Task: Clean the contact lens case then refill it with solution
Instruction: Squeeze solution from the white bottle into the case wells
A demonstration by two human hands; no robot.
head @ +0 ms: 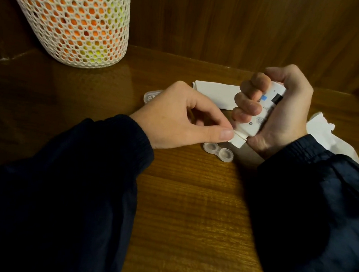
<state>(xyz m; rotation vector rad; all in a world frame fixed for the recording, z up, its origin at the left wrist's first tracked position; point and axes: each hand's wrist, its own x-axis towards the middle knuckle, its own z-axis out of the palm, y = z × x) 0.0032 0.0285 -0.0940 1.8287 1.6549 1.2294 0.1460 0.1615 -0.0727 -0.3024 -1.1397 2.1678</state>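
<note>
Right hand: the right hand (282,115) is wrapped round a white solution bottle (258,113), fingers curled over its front, thumb behind; it sits at about 2 o'clock from the middle of the view.
Solution bottle: tilted, its cap end pointing down toward 7 o'clock, printed label with a blue patch and a black patch facing up.
Left hand: the left hand (182,118) reaches in from 9 o'clock; thumb and forefinger pinch the white cap (239,141) at the bottle's lower end, the other fingers curled loosely underneath.
Contact lens case: the clear contact lens case (219,151) lies on the tabletop (189,203) just below the cap, at 6 o'clock from it, both round wells open and facing up; whether they hold liquid cannot be told.
Loose lid: a clear lid-like piece (151,96) lies at 11 o'clock from the left hand, partly hidden by it.
Paper: a folded white sheet (216,93) lies flat behind the hands at 12 o'clock; a crumpled white tissue (323,131) lies at 3 o'clock, beside the right wrist.
Basket: a white mesh basket (76,16) stands at 10 o'clock, orange and yellow showing through its holes.
Sleeves: both forearms wear dark sleeves (69,179).
</note>
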